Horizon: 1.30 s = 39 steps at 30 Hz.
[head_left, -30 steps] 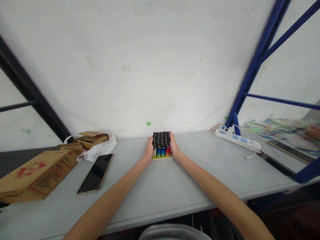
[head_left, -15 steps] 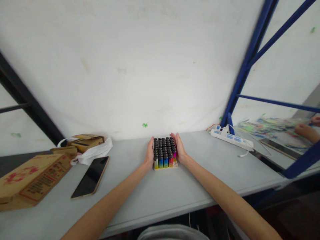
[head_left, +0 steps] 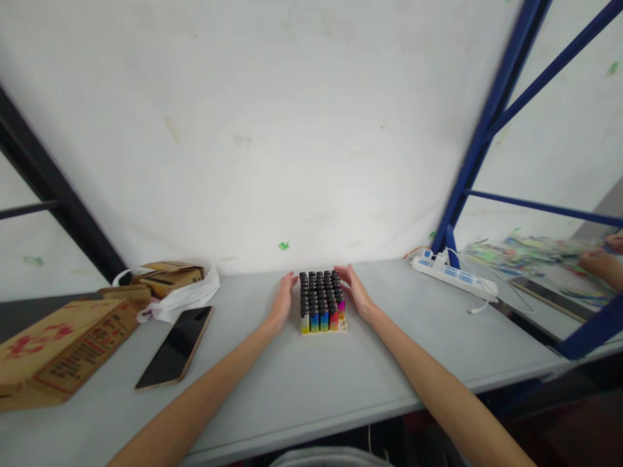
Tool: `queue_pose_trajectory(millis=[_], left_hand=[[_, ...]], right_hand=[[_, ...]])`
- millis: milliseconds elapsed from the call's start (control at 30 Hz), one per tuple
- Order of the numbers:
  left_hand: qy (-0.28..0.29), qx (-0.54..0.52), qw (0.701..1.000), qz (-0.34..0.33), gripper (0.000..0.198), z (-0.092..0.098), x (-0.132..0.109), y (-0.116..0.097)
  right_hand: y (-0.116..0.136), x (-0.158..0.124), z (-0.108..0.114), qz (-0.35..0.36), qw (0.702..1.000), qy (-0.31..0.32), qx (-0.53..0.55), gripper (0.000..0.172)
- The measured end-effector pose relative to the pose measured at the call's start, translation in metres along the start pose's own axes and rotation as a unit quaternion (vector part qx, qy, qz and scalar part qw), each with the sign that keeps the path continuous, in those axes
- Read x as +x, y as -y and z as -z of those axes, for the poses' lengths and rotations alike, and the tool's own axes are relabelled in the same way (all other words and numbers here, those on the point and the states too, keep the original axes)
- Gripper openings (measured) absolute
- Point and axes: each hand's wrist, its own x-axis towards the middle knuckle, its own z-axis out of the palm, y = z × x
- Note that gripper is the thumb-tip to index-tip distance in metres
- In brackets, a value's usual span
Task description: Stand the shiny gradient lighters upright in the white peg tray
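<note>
A tray of lighters (head_left: pixel 322 301) with black tops and rainbow-coloured bodies stands on the grey table (head_left: pixel 311 383), near the wall. My left hand (head_left: pixel 282 301) is just left of the tray, fingers stretched out and a little apart from it. On the tray's right, my right hand (head_left: pixel 357 292) is also open, its fingers near the top back corner of the lighters. Neither hand holds anything.
A phone (head_left: pixel 176 347) lies face up left of centre. Cardboard boxes (head_left: pixel 58 347) and a white plastic bag (head_left: pixel 185 295) sit at the far left. A white power strip (head_left: pixel 452 275) lies at the right by a blue frame (head_left: pixel 479 139). Another person's hand (head_left: pixel 601 263) shows far right.
Both hands gripped the sides of the lighter tray and drew it toward me. They have now let go and opened, resting slightly away from it.
</note>
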Motion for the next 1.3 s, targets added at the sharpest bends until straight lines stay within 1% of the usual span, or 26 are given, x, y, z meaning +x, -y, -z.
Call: queue_pose_trajectory(millis=[100,167,200,233,300,367,433,467,500,533,567,633,700,733,800,867,900,933,1033,1133,1233,1300], left_hand=[[-0.024,-0.006,1.000,0.002,0.062,0.019,-0.005,-0.004],[-0.022,-0.005,1.000,0.003,0.062,0.022,-0.011,-0.006],[-0.021,0.002,1.000,-0.002,0.061,0.021,-0.014,-0.007],[-0.020,0.011,1.000,-0.007,0.060,0.018,-0.016,-0.009],[-0.026,0.033,0.999,-0.017,0.059,0.013,-0.018,-0.011],[-0.038,0.046,0.998,-0.021,0.059,0.010,-0.018,-0.015],[-0.049,0.055,0.997,-0.021,0.060,0.012,-0.020,-0.019],[-0.052,0.061,0.997,-0.023,0.061,0.013,-0.021,-0.022],[-0.054,0.070,0.996,-0.027,0.061,0.015,-0.023,-0.025],[-0.057,0.082,0.994,-0.036,0.062,0.017,-0.026,-0.028],[-0.059,0.096,0.992,-0.050,0.062,0.018,-0.029,-0.032],[-0.041,0.135,0.985,-0.095,0.058,0.018,-0.037,-0.041],[0.013,0.178,0.974,-0.140,0.053,0.016,-0.046,-0.051],[0.052,0.194,0.967,-0.159,0.053,0.015,-0.050,-0.056],[0.133,0.230,0.944,-0.193,0.060,0.011,-0.058,-0.065],[0.190,0.263,0.922,-0.212,0.076,0.008,-0.063,-0.071],[0.213,0.269,0.914,-0.215,0.082,0.007,-0.065,-0.072],[0.224,0.267,0.912,-0.216,0.084,0.006,-0.066,-0.072],[0.227,0.238,0.921,-0.209,0.081,0.004,-0.064,-0.070],[0.228,0.218,0.928,-0.200,0.079,0.005,-0.059,-0.071],[0.221,0.222,0.930,-0.192,0.076,0.013,-0.049,-0.076],[0.211,0.231,0.933,-0.179,0.075,0.024,-0.041,-0.079]], right_hand=[[0.005,0.006,0.018,0.007,0.995,-0.042,-0.085,0.053],[0.016,0.011,0.019,0.052,0.984,-0.034,-0.168,0.049],[0.024,0.013,0.015,0.088,0.970,-0.017,-0.224,0.047],[0.033,0.014,0.007,0.128,0.950,0.005,-0.285,0.045],[0.051,0.018,-0.016,0.193,0.890,0.060,-0.408,0.043],[0.064,0.021,-0.045,0.212,0.823,0.109,-0.516,0.047],[0.068,0.024,-0.072,0.167,0.760,0.138,-0.613,0.056],[0.068,0.026,-0.081,0.129,0.730,0.153,-0.653,0.058],[0.067,0.028,-0.086,0.094,0.708,0.157,-0.682,0.059],[0.065,0.031,-0.087,0.070,0.694,0.157,-0.699,0.059],[0.065,0.033,-0.083,0.053,0.686,0.153,-0.709,0.059],[0.066,0.038,-0.066,0.040,0.688,0.133,-0.713,0.058],[0.072,0.040,-0.040,0.023,0.690,0.108,-0.715,0.059],[0.076,0.040,-0.025,0.014,0.691,0.094,-0.717,0.060],[0.083,0.037,0.004,-0.006,0.692,0.069,-0.718,0.061],[0.089,0.032,0.027,-0.020,0.694,0.049,-0.718,0.060],[0.091,0.029,0.036,-0.025,0.696,0.041,-0.717,0.060],[0.092,0.027,0.043,-0.028,0.697,0.034,-0.715,0.059],[0.092,0.026,0.051,-0.038,0.703,0.020,-0.709,0.059],[0.090,0.030,0.048,-0.045,0.710,0.015,-0.703,0.055],[0.088,0.032,0.045,-0.045,0.717,0.008,-0.695,0.055],[0.086,0.031,0.045,-0.044,0.721,0.004,-0.691,0.058]])
